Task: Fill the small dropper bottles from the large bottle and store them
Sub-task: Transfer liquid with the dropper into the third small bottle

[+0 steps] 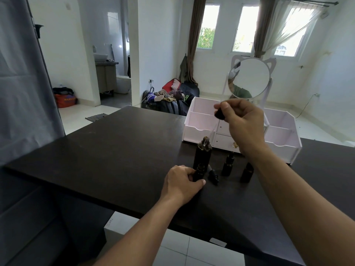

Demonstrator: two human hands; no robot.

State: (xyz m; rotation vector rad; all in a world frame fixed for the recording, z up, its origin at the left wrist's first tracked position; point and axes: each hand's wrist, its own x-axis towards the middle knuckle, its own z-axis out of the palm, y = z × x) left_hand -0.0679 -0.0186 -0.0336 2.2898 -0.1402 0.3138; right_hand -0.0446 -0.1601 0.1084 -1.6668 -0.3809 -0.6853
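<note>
From the head camera I see a dark table [115,143] with both bare hands over it. My right hand [244,121] is raised above the bottles, thumb and fingers pinched round the black rubber bulb of a large dropper [219,114]. Its clear glass tube slants down and to the left, and the tip sits at the mouth of the large bottle [202,154], which stands upright directly below. I cannot tell whether the tip is inside the neck or just at its rim.

My left hand [182,181] rests low on the table, fingers curled round an open small bottle [198,172] and holding it upright. This bottle stands just in front of the large one, nearly touching it, so the dropper tip has only a short way to travel toward me and down. The left hand is the nearer to that small bottle; the right carries the liquid.

A small dropper cap [213,175] lies on its side just right of the held bottle. Two further small bottles [228,165] stand to the right, one partly hidden by my right forearm. Behind them sits a white organiser [199,131] with open compartments, which I judge to be the storage place, and a round mirror [249,77] stands at its back.
</note>
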